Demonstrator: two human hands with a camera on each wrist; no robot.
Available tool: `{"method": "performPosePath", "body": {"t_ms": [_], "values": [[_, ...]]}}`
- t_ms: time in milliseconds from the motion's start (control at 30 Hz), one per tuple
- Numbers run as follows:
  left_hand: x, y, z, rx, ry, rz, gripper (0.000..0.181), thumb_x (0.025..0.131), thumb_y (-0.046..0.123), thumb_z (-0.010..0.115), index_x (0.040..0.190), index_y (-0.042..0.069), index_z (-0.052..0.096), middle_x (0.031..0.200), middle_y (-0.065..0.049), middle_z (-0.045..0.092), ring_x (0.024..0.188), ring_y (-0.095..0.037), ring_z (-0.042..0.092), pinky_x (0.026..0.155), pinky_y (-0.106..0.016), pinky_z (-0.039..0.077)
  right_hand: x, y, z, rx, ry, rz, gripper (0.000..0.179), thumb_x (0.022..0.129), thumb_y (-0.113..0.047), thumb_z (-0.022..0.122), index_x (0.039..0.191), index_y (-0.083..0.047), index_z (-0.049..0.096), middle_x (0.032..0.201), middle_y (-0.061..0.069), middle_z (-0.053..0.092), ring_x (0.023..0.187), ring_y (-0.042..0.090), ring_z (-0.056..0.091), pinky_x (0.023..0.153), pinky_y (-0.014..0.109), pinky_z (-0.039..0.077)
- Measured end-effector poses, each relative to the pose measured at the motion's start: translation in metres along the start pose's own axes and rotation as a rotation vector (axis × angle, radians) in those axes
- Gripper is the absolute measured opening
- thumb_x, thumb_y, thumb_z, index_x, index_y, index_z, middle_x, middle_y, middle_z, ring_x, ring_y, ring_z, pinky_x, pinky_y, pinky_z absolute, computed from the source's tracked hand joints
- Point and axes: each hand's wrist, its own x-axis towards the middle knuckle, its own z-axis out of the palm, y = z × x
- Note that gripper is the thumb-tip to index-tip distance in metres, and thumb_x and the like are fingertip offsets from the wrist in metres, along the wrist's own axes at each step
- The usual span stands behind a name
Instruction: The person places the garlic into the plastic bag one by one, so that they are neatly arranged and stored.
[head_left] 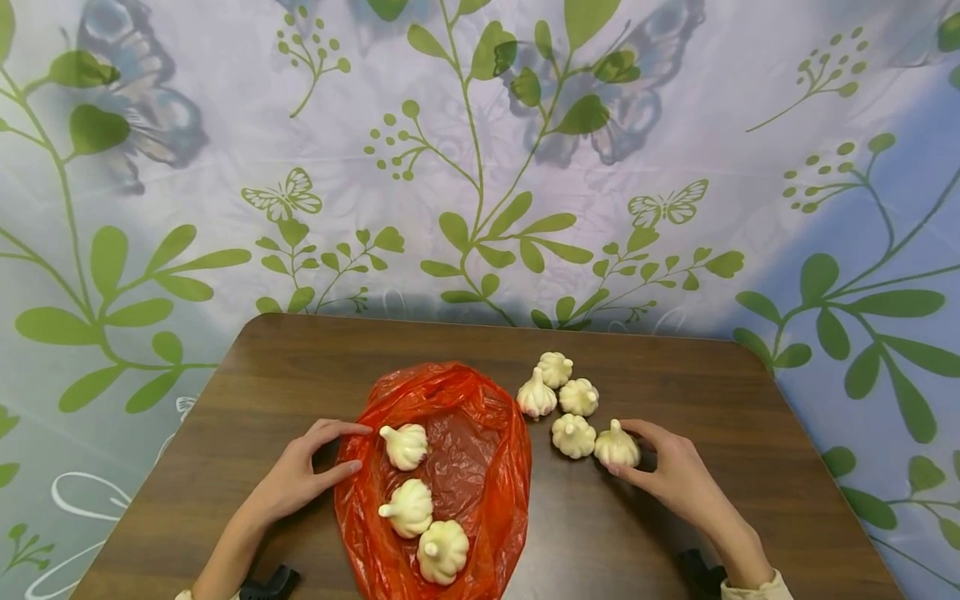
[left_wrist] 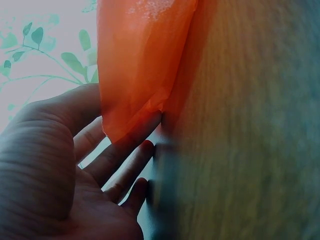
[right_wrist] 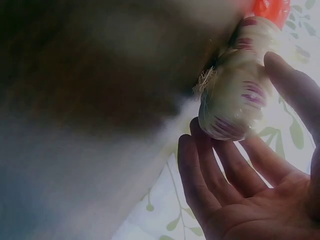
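An orange-red plastic bag [head_left: 517, 467] lies spread with its mouth upward, and three garlic bulbs [head_left: 406, 447] sit inside it. At its left rim is my left hand [head_left: 300, 467], thumb and index finger touching the film a little apart from each other. The left wrist view shows the film [left_wrist: 145, 60] covering some fingertips. To the right of the bag, my right hand [head_left: 678, 471] grips a garlic bulb [head_left: 618, 447] between thumb and fingers. In the right wrist view this bulb [right_wrist: 232, 100] shows purple streaks and root fibres. Beside it are several more garlic bulbs [head_left: 573, 436].
Everything lies on a brown wooden table [head_left: 637, 550] with rounded far corners. Behind it hangs a cloth backdrop [head_left: 345, 150] printed with green leaves and butterflies. A black wrist device [head_left: 272, 583] shows below the left hand, another [head_left: 702, 571] below the right.
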Motion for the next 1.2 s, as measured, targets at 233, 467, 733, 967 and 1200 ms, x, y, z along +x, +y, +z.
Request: {"method": "performPosePath", "body": {"t_ms": [233,467,733,967,1200], "values": [[0.002,0.001,-0.001,0.003,-0.004,0.001,0.043,0.094,0.024,0.082,0.135,0.029,0.07,0.13,0.006,0.065,0.122,-0.016,0.061,0.105,-0.023,0.045,-0.001,0.003,0.0,-0.008,-0.001,-0.007,0.061,0.086,-0.036,0.09,0.135,-0.007,0.068,0.128,0.016,0.073,0.104,0.034,0.075,0.086,0.052,0.06],[0.001,0.0,0.0,0.0,-0.004,-0.002,0.043,0.094,0.025,0.082,0.135,0.03,0.069,0.13,0.006,0.066,0.122,-0.016,0.061,0.105,-0.02,0.044,0.0,0.003,0.001,-0.046,0.0,-0.012,0.06,0.086,-0.036,0.09,0.134,-0.007,0.069,0.126,0.014,0.074,0.104,0.03,0.075,0.085,0.05,0.059],[0.0,-0.002,0.002,0.011,0.004,-0.014,0.043,0.093,0.027,0.083,0.134,0.032,0.07,0.129,0.009,0.065,0.122,-0.013,0.061,0.104,-0.021,0.044,0.0,-0.001,-0.002,-0.063,0.03,-0.024,0.059,0.084,-0.03,0.091,0.133,-0.005,0.068,0.124,0.015,0.075,0.099,0.032,0.076,0.084,0.052,0.06],[-0.001,-0.002,0.002,0.011,-0.003,-0.022,0.043,0.094,0.027,0.083,0.134,0.032,0.07,0.13,0.009,0.064,0.123,-0.012,0.059,0.105,-0.023,0.045,0.0,-0.002,-0.006,-0.067,0.076,-0.012,0.061,0.083,-0.028,0.092,0.134,-0.005,0.067,0.12,0.018,0.075,0.097,0.036,0.077,0.083,0.056,0.059],[-0.001,-0.002,0.002,0.004,-0.005,-0.034,0.043,0.093,0.028,0.083,0.134,0.032,0.07,0.13,0.012,0.063,0.124,-0.009,0.058,0.105,-0.021,0.044,0.0,-0.003,-0.01,-0.051,0.125,-0.017,0.061,0.083,-0.029,0.092,0.134,-0.006,0.067,0.124,0.023,0.073,0.096,0.042,0.076,0.082,0.061,0.058]]}}
